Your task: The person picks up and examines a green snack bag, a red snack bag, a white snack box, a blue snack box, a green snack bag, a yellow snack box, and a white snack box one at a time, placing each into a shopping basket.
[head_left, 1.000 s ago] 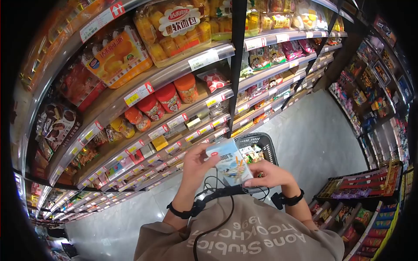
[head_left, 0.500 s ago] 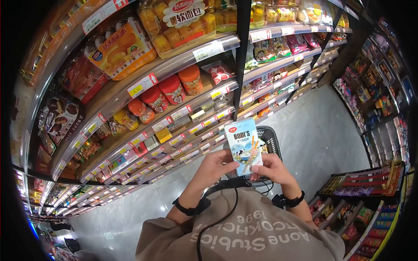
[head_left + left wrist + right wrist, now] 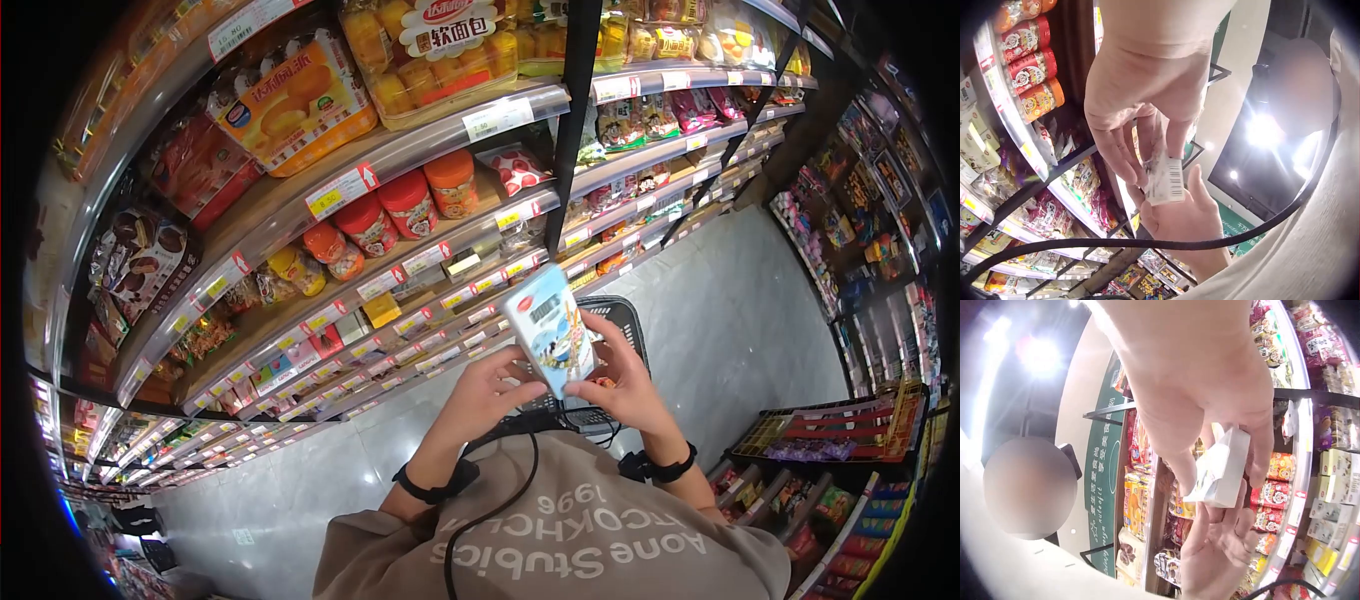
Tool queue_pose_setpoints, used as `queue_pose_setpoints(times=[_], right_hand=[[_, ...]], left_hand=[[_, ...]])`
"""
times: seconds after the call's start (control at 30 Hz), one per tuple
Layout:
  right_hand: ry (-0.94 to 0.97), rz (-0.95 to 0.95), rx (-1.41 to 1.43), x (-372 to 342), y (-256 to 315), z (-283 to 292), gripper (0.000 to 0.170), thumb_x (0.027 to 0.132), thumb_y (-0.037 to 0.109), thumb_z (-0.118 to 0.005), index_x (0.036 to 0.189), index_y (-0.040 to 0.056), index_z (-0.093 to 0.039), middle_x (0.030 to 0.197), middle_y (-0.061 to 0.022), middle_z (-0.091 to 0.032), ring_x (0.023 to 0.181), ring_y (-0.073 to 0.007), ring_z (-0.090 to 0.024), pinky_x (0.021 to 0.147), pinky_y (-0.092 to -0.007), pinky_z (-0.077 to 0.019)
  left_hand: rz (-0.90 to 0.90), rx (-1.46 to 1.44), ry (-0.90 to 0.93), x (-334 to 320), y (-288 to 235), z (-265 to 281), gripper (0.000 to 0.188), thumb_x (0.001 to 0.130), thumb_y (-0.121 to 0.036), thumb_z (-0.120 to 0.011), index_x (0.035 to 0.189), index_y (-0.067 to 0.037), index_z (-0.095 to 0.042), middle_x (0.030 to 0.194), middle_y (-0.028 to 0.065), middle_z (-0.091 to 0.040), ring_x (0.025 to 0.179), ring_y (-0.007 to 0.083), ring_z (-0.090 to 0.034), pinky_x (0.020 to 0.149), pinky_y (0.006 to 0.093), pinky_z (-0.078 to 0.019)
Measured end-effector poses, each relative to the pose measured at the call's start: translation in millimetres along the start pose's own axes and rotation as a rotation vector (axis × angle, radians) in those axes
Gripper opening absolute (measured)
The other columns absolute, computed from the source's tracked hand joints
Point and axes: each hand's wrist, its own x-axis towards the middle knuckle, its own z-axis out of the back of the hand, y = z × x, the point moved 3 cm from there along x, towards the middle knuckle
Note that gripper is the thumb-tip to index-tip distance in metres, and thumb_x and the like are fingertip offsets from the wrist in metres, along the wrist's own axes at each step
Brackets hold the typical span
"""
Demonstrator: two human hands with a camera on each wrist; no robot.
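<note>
A light blue box of biscuit sticks (image 3: 550, 335) is held up in front of the body, tilted to the left, its printed front and one narrow side in sight in the head view. My left hand (image 3: 490, 390) grips its lower left corner. Along the lower right edge, my right hand (image 3: 628, 385) holds it between thumb and fingers. The left wrist view catches a white face of the box (image 3: 1167, 182) with a barcode. From the right wrist, a plain white end of the box (image 3: 1225, 472) shows between the two hands.
Below the hands stands a black shopping basket (image 3: 628, 315) on the grey tiled floor (image 3: 700, 300). Shelves to the left carry packaged bread (image 3: 435, 60) and red-lidded jars (image 3: 408, 205). A wire rack (image 3: 850, 425) with snacks stands at right. A black cable (image 3: 1147, 244) crosses the left wrist view.
The box has gone up, first turned with its front square to the head camera, then tipped left so a side shows. My right hand's fingers have moved higher along its edge.
</note>
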Motion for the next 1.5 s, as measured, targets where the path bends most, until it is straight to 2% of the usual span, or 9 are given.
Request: queue_pose_setpoints(times=[0.07,0.2,0.23,0.47,0.6,0.77,1.23,1.33,1.5], right_hand=[[0.09,0.065,0.056,2.6,-4.4,-7.7,0.093,0.079,0.009,-0.086,0.156,0.0091,-0.035,0.152,-0.0093,-0.044,0.134,-0.0218,-0.05,0.09,-0.0326,-0.0552],[0.142,0.109,-0.228,-3.0,12.4,-16.9,0.105,0.072,0.01,-0.091,0.157,0.0002,-0.03,0.154,-0.0132,-0.041,0.143,-0.0241,-0.04,0.117,-0.0364,-0.0315],[0.113,0.126,-0.238,-5.6,12.7,-17.3,0.102,0.074,0.02,-0.091,0.158,0.0072,-0.034,0.15,-0.0146,-0.045,0.139,-0.0289,-0.045,0.113,-0.0383,-0.0365],[0.075,-0.017,0.099,-18.3,-5.0,-9.3,0.096,0.076,0.008,-0.087,0.157,0.006,-0.036,0.146,-0.0117,-0.045,0.133,-0.0238,-0.049,0.103,-0.0342,-0.0447],[0.096,-0.096,0.622,-31.0,-14.8,2.5,0.08,0.089,0.025,-0.076,0.154,0.0016,-0.037,0.148,-0.015,-0.048,0.128,-0.0236,-0.056,0.102,-0.036,-0.0485],[0.221,-0.046,1.254,-37.0,-21.6,6.3,0.078,0.1,0.056,-0.046,0.158,0.0064,-0.028,0.146,-0.0323,-0.046,0.115,-0.0388,-0.06,0.079,-0.0461,-0.0519],[0.235,0.004,1.334,-48.2,-21.4,18.8,0.071,0.104,0.057,-0.029,0.157,0.0096,-0.032,0.146,-0.0303,-0.046,0.109,-0.0375,-0.059,0.072,-0.042,-0.0514],[0.244,0.031,1.355,-49.6,-21.4,23.3,0.073,0.103,0.057,-0.036,0.158,0.0086,-0.03,0.147,-0.0297,-0.045,0.114,-0.0378,-0.059,0.075,-0.044,-0.0529],[0.064,0.069,1.003,-49.6,-12.6,31.6,0.088,0.088,0.035,-0.074,0.157,0.0058,-0.027,0.149,-0.0218,-0.047,0.125,-0.0344,-0.058,0.09,-0.0484,-0.054]], left_hand=[[0.0,0.129,0.01,-4.0,2.3,3.1,0.042,0.087,-0.013,-0.08,0.125,-0.001,-0.066,0.115,0.0077,-0.071,0.096,0.0162,-0.069,0.077,0.0305,-0.0557],[-0.058,0.269,0.024,-7.1,4.4,4.0,0.043,0.085,-0.015,-0.082,0.124,-0.003,-0.068,0.116,0.0096,-0.071,0.097,0.0167,-0.069,0.078,0.0308,-0.0554],[-0.072,0.278,0.011,-7.8,2.4,1.9,0.042,0.085,-0.016,-0.082,0.123,-0.002,-0.068,0.116,0.0102,-0.071,0.096,0.0172,-0.069,0.078,0.031,-0.0552],[-0.118,0.399,0.088,-11.0,-0.7,-9.7,0.044,0.085,-0.014,-0.079,0.125,-0.001,-0.067,0.11,0.0127,-0.07,0.089,0.0213,-0.069,0.079,0.0324,-0.0541],[-0.128,0.284,0.132,-14.6,-10.1,-23.0,0.043,0.085,0.002,-0.072,0.127,0.0,-0.065,0.126,0.011,-0.065,0.096,0.0178,-0.068,0.082,0.0298,-0.055],[-0.137,0.308,0.142,-18.5,-4.6,-29.9,0.045,0.086,0.002,-0.071,0.13,-0.002,-0.064,0.125,0.0114,-0.066,0.095,0.017,-0.068,0.082,0.0291,-0.0536],[-0.093,0.247,0.163,-13.1,-2.1,-48.3,0.039,0.089,-0.002,-0.071,0.128,-0.001,-0.066,0.11,0.0112,-0.072,0.091,0.015,-0.067,0.081,0.0285,-0.0525],[-0.087,0.239,0.159,-10.9,-2.4,-50.7,0.038,0.089,-0.002,-0.071,0.128,-0.001,-0.066,0.109,0.0112,-0.072,0.091,0.015,-0.067,0.081,0.0288,-0.0526],[-0.09,0.176,0.156,-6.6,-4.5,-58.7,0.041,0.09,-0.001,-0.069,0.131,-0.002,-0.064,0.113,0.0111,-0.071,0.093,0.0156,-0.068,0.084,0.0291,-0.0529]])
